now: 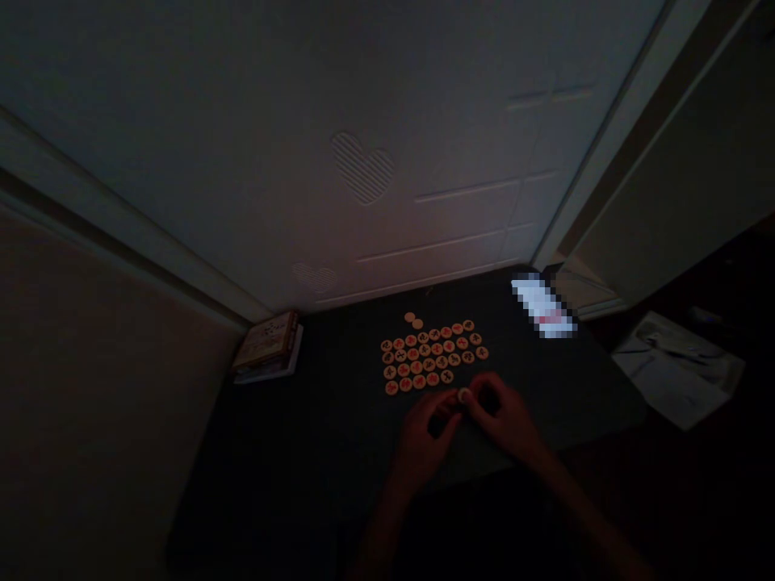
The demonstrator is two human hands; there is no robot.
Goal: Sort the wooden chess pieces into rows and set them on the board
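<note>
The person's two hands are meeting over the near part of a dark worktop point(339, 420), in a very dim room. The right hand point(505, 415) is pinching a small round piece point(463, 395) between thumb and fingertips. The left hand point(421, 432) is curling in from the other side, its fingertips resting right by the piece's edge; from where I'm standing, I can't tell whether they are gripping it too.

The piece is hovering just below the open end of the nearest row of pieces point(419, 382). Beyond it, more pale discs are lying flat in close, slightly slanting rows: eight in each of the three farther rows, five in the nearest. Some are showing red characters, others dark ones. Just behind the rows, two plain-faced discs point(413, 320) are lying together, with no marking that I can make out.

A small stack of books or boxes point(266, 347) is sitting at the worktop's far left corner. A bright, blurred-out object point(543, 307) is glowing near the far right. Behind everything, a pale panel point(242, 161) is standing upright, bearing a ribbed heart point(364, 169).
</note>
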